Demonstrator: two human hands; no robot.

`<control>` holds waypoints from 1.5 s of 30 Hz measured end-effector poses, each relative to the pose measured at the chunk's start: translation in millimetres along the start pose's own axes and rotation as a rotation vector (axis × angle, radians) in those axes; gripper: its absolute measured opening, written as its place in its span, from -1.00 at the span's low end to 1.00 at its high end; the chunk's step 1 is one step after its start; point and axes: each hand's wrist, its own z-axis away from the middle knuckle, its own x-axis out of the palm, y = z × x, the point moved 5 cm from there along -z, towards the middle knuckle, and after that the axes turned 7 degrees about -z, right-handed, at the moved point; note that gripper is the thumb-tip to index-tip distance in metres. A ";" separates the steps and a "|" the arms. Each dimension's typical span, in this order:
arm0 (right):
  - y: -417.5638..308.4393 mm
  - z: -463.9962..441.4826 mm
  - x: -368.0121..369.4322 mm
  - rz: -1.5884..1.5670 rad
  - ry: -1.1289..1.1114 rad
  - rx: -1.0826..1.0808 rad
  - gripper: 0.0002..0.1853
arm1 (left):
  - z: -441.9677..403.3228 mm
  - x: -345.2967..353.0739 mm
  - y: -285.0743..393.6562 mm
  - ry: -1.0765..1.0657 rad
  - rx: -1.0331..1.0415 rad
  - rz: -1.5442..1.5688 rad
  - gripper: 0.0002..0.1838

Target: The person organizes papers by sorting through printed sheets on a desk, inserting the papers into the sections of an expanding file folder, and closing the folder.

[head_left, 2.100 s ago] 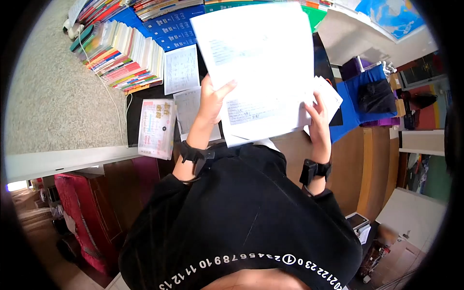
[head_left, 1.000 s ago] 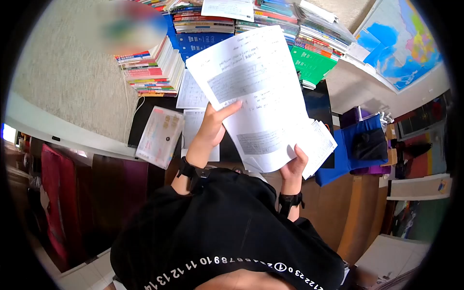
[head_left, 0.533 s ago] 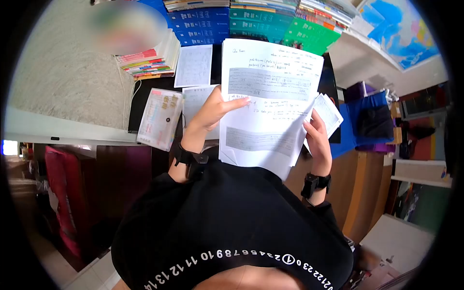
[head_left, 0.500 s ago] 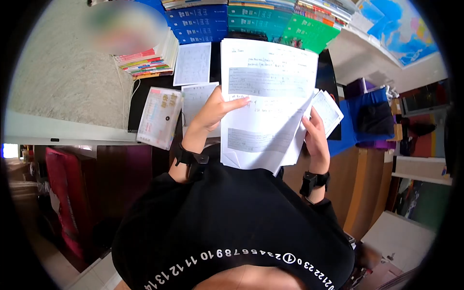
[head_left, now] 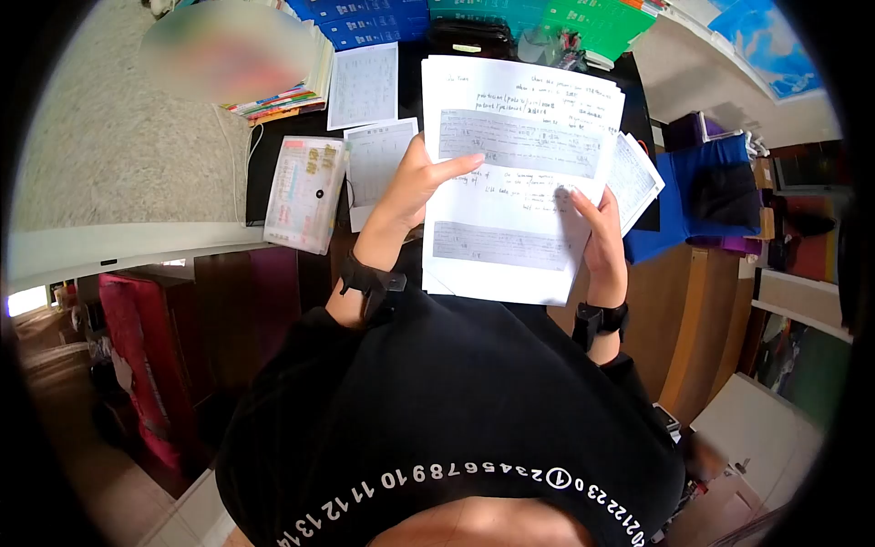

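A stack of white paper sheets with printed grey blocks and handwriting is held up in front of my chest. My left hand grips its left edge, thumb lying across the top sheet and fingers hidden behind. My right hand holds the right edge, its thumb on the front near the handwritten lines. Behind the stack, more loose sheets stick out on the right. Left of my left hand, a written sheet lies on the dark desk, with another sheet further back.
A clear plastic document case lies at the desk's left. Books are piled behind it. Blue file boxes and a green one line the back. A dark pouch sits before them. A blue chair-like item stands right.
My right thumb has moved onto the front of the top sheet, which now lies flatter. The raised fold at its lower right is gone. The view has shifted slightly.
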 end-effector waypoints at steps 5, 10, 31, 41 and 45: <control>-0.7 -4.7 -3.1 -0.007 0.067 -0.046 -0.64 | 5.7 -1.6 -7.0 -0.004 -0.077 -0.009 -0.52; -0.8 -6.0 -19.4 -0.086 0.238 -0.152 -0.68 | 24.5 -0.9 -39.1 -0.083 -0.214 -0.161 -0.59; 41.8 3.3 -23.8 0.047 0.159 0.026 -0.49 | 17.3 -0.2 -54.2 -0.007 -0.126 -0.125 -0.50; 24.9 17.1 -11.2 0.027 0.097 -0.078 -0.36 | 15.6 -6.9 -53.1 0.161 -0.028 -0.013 -0.62; 34.2 12.3 -22.2 -0.002 0.147 -0.145 -0.34 | 17.7 -3.8 -54.3 0.144 -0.045 -0.047 -0.62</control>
